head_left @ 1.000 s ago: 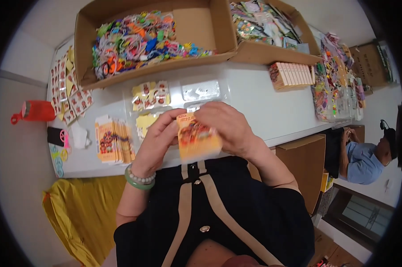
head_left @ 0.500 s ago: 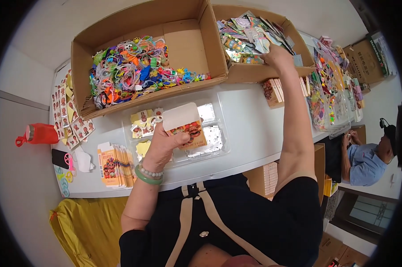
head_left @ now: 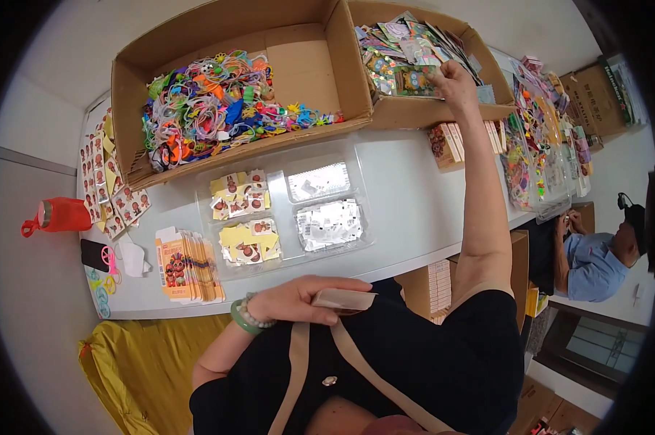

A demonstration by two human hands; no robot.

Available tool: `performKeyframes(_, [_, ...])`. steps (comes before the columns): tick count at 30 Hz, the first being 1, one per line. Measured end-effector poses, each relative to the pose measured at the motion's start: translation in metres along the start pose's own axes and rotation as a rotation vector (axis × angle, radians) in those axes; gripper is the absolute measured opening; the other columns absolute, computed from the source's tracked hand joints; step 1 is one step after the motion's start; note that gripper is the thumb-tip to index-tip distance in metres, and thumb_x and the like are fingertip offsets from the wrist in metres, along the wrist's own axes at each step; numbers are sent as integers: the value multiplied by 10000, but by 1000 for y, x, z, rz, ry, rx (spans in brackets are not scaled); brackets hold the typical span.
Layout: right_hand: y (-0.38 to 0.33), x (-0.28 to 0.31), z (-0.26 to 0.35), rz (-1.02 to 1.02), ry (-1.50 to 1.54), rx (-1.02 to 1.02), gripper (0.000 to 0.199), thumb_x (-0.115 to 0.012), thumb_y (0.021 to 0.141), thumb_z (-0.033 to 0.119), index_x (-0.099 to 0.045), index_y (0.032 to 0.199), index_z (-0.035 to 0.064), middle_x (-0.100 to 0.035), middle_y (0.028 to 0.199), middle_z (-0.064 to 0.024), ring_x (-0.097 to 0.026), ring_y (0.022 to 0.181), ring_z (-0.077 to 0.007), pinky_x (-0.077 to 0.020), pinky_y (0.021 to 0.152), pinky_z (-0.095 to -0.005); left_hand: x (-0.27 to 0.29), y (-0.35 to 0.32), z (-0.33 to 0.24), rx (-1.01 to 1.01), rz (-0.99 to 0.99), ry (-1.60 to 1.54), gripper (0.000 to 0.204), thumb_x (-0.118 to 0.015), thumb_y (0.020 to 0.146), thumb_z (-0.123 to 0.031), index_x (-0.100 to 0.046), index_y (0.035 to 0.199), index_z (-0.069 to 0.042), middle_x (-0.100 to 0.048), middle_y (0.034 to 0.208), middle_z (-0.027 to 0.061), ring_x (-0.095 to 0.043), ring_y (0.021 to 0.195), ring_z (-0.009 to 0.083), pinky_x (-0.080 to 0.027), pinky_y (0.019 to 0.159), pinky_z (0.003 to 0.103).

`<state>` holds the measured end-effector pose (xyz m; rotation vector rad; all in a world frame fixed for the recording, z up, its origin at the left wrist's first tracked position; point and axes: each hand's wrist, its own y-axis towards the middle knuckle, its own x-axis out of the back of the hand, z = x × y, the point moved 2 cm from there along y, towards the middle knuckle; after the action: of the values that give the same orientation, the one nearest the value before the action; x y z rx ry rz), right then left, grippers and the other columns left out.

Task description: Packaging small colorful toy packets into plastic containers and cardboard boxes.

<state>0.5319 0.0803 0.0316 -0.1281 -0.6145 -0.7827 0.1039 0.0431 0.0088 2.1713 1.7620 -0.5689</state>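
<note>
My left hand (head_left: 288, 299) is closed around a small carton (head_left: 345, 299), close in front of my body and past the table's near edge. Its pale, open-looking end faces up. Out at the far right, my right hand (head_left: 456, 85) reaches into a cardboard box of shiny flat cards (head_left: 395, 60). Its fingers are pinched at the edge of a greenish, glittery card (head_left: 416, 80). Between my arms lies a clear divided tray (head_left: 284, 254) with sticker pieces (head_left: 249, 241) and small white-and-black slips (head_left: 329, 223) in its compartments.
A big cardboard box (head_left: 298, 69) of colourful cord trinkets stands at the back. Flat orange cartons (head_left: 186, 264), a red bottle (head_left: 63, 215), a phone (head_left: 93, 255) and sticker sheets (head_left: 128, 210) are at left. Packed cartons (head_left: 447, 145) stand right; a co-worker (head_left: 595, 254) sits beyond.
My left hand has drawn the carton from above the tray back toward my body and tilted it, uncovering the tray. My right hand has shifted slightly among the cards, its fingers now at the greenish one.
</note>
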Motion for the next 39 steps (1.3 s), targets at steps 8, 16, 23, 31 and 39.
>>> performKeyframes(8, [-12,16,-7,80,-207,107,195,-607,830,179,-642,925,12,-624,753,-62,-562,674,-115,-446,635,-262,11,-13,12,-53,-309,-322,850,-772,705,-262,-312,1368,4,-565,1145,129,-567,1048,247,-434,926,354])
performKeyframes(16, [-18,0,27,-75,-577,236,333,-578,810,214,-605,1113,79,-657,990,-146,-627,899,-265,-466,800,-338,46,-22,-6,-315,-787,-258,784,-790,693,-281,-390,1307,-1,-580,1095,120,-587,1055,267,-484,907,381])
performKeyframes(23, [35,-73,6,866,-791,75,500,-615,784,243,-521,1244,70,-620,1123,-151,-598,987,-252,-457,830,-340,49,-12,1,-267,-686,-319,802,-799,682,-301,-394,1298,16,-582,1088,128,-598,1028,276,-485,901,378])
performKeyframes(31, [29,-93,24,819,-721,155,442,-496,896,332,-523,1224,38,-618,1125,-123,-568,1016,-216,-422,877,-333,56,-16,6,-236,-739,-381,812,-809,664,-286,-399,1293,23,-588,1081,126,-602,1015,266,-486,889,372])
performKeyframes(39, [44,-110,15,569,-974,333,259,-522,780,172,-589,1002,59,-617,1041,-206,-588,982,-367,-471,812,-427,53,-10,9,-223,-663,-339,774,-798,666,-256,-412,1281,14,-583,1084,125,-600,1018,255,-487,889,369])
